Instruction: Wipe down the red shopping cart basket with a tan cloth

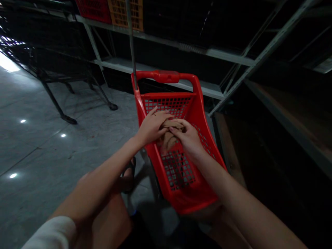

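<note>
Tan bundle [170, 124] is pinched by your left hand [153, 125] and right hand [190, 136] between the side edges of the cart [192, 199], where slackened fingers could let it fall.

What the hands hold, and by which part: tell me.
The left hand and right hand grip a crumpled, tan, cloth-like piece by its upper folds; exact material unclear.

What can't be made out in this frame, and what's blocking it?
- Head view: tan crumpled item, full shape and material; left hand and right hand partly cover it, plus blur.
- Head view: red crate and orange crate, tops; cut off by upper edge.
- Head view: metal rack, contents behind its bars; lost in shadow.
</note>
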The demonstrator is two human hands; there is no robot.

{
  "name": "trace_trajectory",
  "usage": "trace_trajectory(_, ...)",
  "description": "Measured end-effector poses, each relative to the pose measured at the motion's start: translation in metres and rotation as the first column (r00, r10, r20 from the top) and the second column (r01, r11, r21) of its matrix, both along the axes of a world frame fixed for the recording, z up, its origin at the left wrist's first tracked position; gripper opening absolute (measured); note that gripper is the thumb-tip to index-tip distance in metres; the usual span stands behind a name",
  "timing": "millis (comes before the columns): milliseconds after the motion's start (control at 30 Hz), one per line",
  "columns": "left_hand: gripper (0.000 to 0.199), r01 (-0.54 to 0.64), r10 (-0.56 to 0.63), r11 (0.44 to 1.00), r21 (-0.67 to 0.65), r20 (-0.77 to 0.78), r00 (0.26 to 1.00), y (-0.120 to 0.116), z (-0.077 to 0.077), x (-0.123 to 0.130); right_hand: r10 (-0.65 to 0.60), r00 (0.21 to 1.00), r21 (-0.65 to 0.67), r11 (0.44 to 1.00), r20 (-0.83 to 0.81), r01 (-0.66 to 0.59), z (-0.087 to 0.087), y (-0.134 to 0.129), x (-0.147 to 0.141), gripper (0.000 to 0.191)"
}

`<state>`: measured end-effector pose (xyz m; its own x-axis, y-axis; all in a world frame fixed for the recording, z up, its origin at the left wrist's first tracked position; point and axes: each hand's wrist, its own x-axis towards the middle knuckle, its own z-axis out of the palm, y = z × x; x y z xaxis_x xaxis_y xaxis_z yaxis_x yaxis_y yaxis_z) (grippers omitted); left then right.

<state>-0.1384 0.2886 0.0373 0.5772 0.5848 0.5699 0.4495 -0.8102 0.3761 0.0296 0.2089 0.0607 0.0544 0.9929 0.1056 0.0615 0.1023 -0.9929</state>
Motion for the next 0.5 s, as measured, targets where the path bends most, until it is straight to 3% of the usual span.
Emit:
trace_trajectory(100, 0.055, -0.061, 0.066, 0.998, -0.031, 0.180, 0.981, 0.021, -0.010, -0.023, 0.014, 0.975, 0.241, 0.968, 0.223, -0.069, 0.019, 0.042, -0.034, 0.023)
trace_trajectory(200, 0.072, -0.084, 0.142, 0.980, -0.183, 0.334, 0.932, 0.040, -0.021, -0.047, -0.069, 0.908, 0.453, 0.881, 0.413, -0.139, 0.027, 0.094, -0.065, 0.012)
trace_trajectory(267, 0.076, -0.169, 0.275, 0.947, -0.273, 0.417, 0.866, 0.055, -0.030, -0.059, -0.090, 0.873, 0.490, 0.853, 0.479, -0.181, 0.022, 0.127, -0.080, 0.007)
trace_trajectory(333, 0.067, -0.252, 0.390, 0.908, -0.334, 0.457, 0.799, 0.071, -0.041, -0.065, -0.063, 0.861, 0.446, 0.873, 0.504, -0.198, 0.011, 0.147, -0.088, 0.007)
trace_trajectory(400, 0.062, -0.270, 0.451, 0.877, -0.398, 0.488, 0.748, 0.088, -0.054, -0.063, -0.015, 0.868, 0.358, 0.914, 0.496, -0.189, -0.003, 0.146, -0.088, 0.008)
trace_trajectory(500, 0.060, -0.178, 0.417, 0.874, -0.452, 0.510, 0.752, 0.108, -0.069, -0.050, 0.075, 0.859, 0.209, 0.956, 0.507, -0.207, -0.020, 0.100, -0.073, 0.013)
